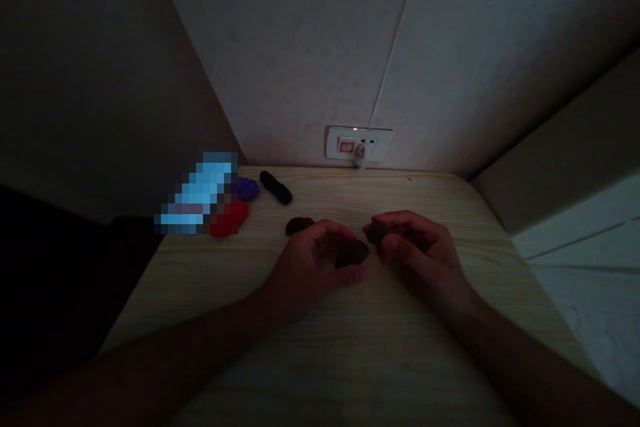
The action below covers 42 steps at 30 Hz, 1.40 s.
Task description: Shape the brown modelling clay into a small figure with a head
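The scene is dim. My left hand (315, 263) rests on the light wooden table (350, 347) with its fingers curled round a dark brown lump (352, 253). My right hand (417, 247) is close beside it, fingers pinched on a second small dark brown lump (376, 232). A third brown lump (299, 225) lies loose on the table just behind my left hand.
At the back left lie a black roll (276, 187), a purple lump (247, 188), a red lump (229, 219) and a blurred blue patch (200, 197). A wall socket (358, 144) with a plug sits at the table's far edge. Walls close in left and behind.
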Tool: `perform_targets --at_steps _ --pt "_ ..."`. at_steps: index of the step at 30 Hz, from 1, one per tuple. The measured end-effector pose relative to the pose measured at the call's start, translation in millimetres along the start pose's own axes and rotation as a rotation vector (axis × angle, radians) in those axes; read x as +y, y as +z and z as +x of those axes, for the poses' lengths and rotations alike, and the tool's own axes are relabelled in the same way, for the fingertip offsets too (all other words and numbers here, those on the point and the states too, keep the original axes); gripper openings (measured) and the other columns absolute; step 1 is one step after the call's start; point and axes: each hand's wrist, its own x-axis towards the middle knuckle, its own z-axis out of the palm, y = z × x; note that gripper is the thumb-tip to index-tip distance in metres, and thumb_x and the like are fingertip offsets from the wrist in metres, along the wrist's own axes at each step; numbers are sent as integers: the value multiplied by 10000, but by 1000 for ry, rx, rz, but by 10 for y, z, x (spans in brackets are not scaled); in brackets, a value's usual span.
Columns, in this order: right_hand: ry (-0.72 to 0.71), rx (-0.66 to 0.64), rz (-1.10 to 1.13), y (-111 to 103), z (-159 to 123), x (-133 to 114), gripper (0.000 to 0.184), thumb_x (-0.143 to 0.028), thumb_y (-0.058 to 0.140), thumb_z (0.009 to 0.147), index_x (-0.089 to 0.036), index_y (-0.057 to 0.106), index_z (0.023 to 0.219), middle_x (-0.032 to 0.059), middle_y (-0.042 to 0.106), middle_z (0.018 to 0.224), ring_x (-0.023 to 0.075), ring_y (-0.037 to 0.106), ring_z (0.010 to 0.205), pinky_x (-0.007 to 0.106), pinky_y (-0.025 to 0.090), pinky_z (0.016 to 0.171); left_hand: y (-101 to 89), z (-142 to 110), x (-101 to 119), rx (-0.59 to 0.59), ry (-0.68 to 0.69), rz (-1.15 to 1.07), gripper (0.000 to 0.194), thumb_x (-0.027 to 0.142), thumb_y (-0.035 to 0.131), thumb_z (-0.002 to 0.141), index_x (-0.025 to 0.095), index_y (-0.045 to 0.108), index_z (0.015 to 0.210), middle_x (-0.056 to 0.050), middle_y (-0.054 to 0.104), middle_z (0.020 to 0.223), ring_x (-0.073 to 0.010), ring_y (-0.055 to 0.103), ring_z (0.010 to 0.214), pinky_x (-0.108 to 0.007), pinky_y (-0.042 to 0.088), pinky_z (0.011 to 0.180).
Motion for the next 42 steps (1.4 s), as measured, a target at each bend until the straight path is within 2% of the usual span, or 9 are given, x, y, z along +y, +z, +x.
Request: perform_targets --at_steps 6,14,20,29,32,36,40,42 --pt "8 -8 -54 20 -2 -43 278 -417 904 784 -276 818 1008 -1 730 711 139 609 568 273 521 540 -1 -16 8 -5 -9 6 420 181 965 637 188 685 950 -44 746 999 -211 706 977 -393 535 946" --pt "-6 -68 -102 43 -23 -85 240 -356 888 811 -277 822 1028 4 744 745 140 642 615 256 526 561 5 -10 23 10 -9 16 420 178 972 621 182 696 936 -30 742 963 -205 702 949 -384 530 924" --pt "-9 -109 -129 41 -29 -87 252 -373 876 831 -268 800 1047 20 757 780 187 721 717 289 571 611 11 -9 13 4 1 -6 374 190 965 646 184 714 922 -29 759 957 -204 713 952 -392 533 938" --pt "-54 -123 -115 50 -39 -63 213 -299 867 845 -297 812 1051 17 763 867 152 703 731 253 540 615 -6 -1 -3 15 1 22 397 210 968 637 168 724 947 -46 784 968 -215 735 952 -403 553 941" --pt "-66 -99 -137 53 -48 -65 273 -299 845 870 -316 798 1138 9 745 854 147 676 713 257 518 609 -9 8 8 20 -29 29 380 207 953 651 167 733 959 -51 798 993 -213 745 968 -395 565 946" --pt "-117 -107 -192 38 -37 -77 279 -309 824 893 -336 804 1171 3 706 864 126 618 682 252 489 596 13 11 45 24 -69 15 343 194 913 687 159 747 985 -59 807 997 -195 750 913 -347 589 853" --pt "-139 -129 -216 9 -18 -81 226 -366 751 957 -302 816 1163 38 704 968 137 640 730 272 515 626 27 4 64 -5 -77 -1 290 237 857 762 138 749 1012 -42 790 859 -147 706 749 -287 565 717" --pt "-132 -121 -211 -1 -14 -69 218 -358 729 975 -302 814 1167 34 710 936 137 648 726 268 520 628 23 8 63 -18 -66 8 270 254 838 784 128 750 1007 -34 773 809 -135 680 708 -275 546 694"
